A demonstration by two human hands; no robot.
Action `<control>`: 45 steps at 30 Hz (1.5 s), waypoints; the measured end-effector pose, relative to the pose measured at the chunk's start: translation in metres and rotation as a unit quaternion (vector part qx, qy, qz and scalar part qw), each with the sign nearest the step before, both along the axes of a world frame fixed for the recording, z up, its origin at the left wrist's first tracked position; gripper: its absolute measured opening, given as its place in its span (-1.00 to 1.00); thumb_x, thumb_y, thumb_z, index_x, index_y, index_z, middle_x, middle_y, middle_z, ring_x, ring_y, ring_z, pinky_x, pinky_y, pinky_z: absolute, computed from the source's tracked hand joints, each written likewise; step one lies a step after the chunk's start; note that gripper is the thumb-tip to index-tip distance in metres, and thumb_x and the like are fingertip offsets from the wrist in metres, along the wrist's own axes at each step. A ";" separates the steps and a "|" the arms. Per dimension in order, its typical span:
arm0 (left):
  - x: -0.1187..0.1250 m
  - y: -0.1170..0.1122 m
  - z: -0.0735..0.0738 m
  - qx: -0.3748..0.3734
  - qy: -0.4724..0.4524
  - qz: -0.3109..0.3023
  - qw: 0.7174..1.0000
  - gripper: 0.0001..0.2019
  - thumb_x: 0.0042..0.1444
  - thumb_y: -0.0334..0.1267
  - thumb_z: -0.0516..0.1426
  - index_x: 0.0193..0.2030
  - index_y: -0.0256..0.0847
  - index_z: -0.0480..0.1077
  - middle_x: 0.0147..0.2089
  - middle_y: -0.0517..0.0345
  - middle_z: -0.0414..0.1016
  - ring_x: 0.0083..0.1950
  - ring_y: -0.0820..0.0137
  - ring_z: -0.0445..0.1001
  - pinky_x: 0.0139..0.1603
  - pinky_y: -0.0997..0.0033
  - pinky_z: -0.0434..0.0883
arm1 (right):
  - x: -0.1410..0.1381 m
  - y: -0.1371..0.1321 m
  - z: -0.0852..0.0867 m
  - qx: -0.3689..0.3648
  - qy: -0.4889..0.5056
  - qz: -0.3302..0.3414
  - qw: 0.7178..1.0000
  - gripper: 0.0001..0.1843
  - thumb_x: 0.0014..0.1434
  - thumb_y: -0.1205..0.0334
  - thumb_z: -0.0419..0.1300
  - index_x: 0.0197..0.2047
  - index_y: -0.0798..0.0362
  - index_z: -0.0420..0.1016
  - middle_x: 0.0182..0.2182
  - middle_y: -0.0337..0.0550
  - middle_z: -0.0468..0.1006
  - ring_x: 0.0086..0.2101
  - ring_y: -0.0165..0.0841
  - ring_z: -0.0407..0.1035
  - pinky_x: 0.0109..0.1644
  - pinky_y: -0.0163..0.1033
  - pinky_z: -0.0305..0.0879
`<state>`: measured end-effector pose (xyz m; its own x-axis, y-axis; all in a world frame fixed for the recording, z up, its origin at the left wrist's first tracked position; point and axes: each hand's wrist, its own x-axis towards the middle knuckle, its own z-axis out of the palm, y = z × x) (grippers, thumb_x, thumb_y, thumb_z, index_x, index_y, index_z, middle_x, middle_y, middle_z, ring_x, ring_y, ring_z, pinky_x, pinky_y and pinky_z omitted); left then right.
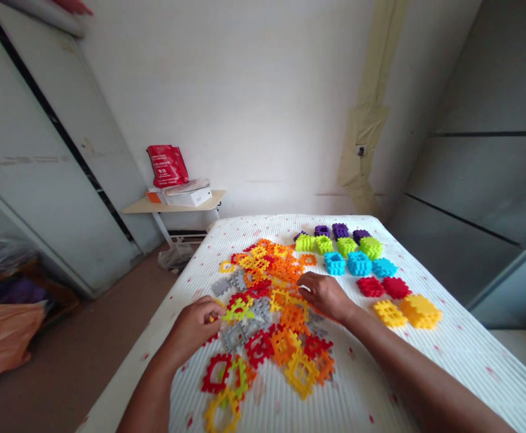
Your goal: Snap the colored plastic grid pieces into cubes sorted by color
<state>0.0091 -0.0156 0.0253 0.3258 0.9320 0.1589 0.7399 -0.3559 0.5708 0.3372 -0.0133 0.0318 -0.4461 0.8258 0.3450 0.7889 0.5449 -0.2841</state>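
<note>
A loose pile of flat, notched plastic building pieces lies between my hands. At its left edge my left hand [201,320] is closed, with its fingers curled in beside a lime green piece [239,311]. Whether it grips anything is hidden. My right hand [324,294] reaches over the pile's right side, fingers bent down and closed by the yellow pieces [281,297]; what they hold cannot be made out. Orange pieces [285,344], red pieces [259,346] and grey pieces [234,337] lie around and below the hands, many overlapping.
Sorted stacks stand to the right: purple [340,231], lime green [371,247], blue [359,263], red [397,287] and yellow [420,311]. All rest on a white ribbed bed cover [366,373]. A small table [143,206] with a red bag [167,165] is at the back left.
</note>
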 end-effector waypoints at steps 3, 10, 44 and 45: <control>0.024 0.015 0.009 0.067 -0.002 0.028 0.997 -0.88 -0.08 -0.28 0.10 -0.45 -0.17 0.46 -0.43 0.21 0.41 -0.40 0.45 0.37 -0.36 0.49 0.28 | -0.004 0.006 -0.002 0.008 0.060 -0.004 0.998 -0.80 0.19 0.31 0.01 -0.24 0.07 0.46 -0.29 -0.10 0.52 -0.31 -0.39 0.40 -0.24 -0.33 0.26; 0.077 0.034 0.007 0.170 0.017 0.033 0.985 -0.91 0.00 -0.36 0.10 -0.41 -0.18 0.45 -0.33 0.15 0.44 -0.23 0.42 0.40 -0.17 0.45 0.30 | -0.024 0.019 0.003 0.003 0.172 -0.057 0.984 -0.78 0.11 0.30 0.11 -0.17 0.04 0.49 -0.30 -0.14 0.55 -0.45 -0.44 0.39 -0.32 -0.35 0.29; 0.055 0.035 -0.013 0.233 -0.119 0.094 0.961 -0.81 0.08 -0.22 0.04 -0.28 -0.16 0.46 -0.30 0.13 0.51 -0.29 0.42 0.45 -0.22 0.46 0.37 | -0.001 0.101 0.039 -0.026 -0.045 -0.195 0.979 -0.57 0.07 0.30 0.16 0.04 0.07 0.39 -0.04 -0.07 0.48 -0.08 -0.29 0.38 -0.02 -0.32 0.23; 0.052 0.036 -0.014 0.226 -0.132 0.106 0.959 -0.81 0.08 -0.21 0.04 -0.30 -0.17 0.46 -0.31 0.15 0.51 -0.31 0.43 0.45 -0.23 0.47 0.37 | 0.010 0.114 0.043 -0.029 -0.049 -0.207 0.977 -0.58 0.06 0.32 0.17 0.03 0.09 0.40 -0.05 -0.06 0.50 -0.09 -0.28 0.39 -0.03 -0.31 0.23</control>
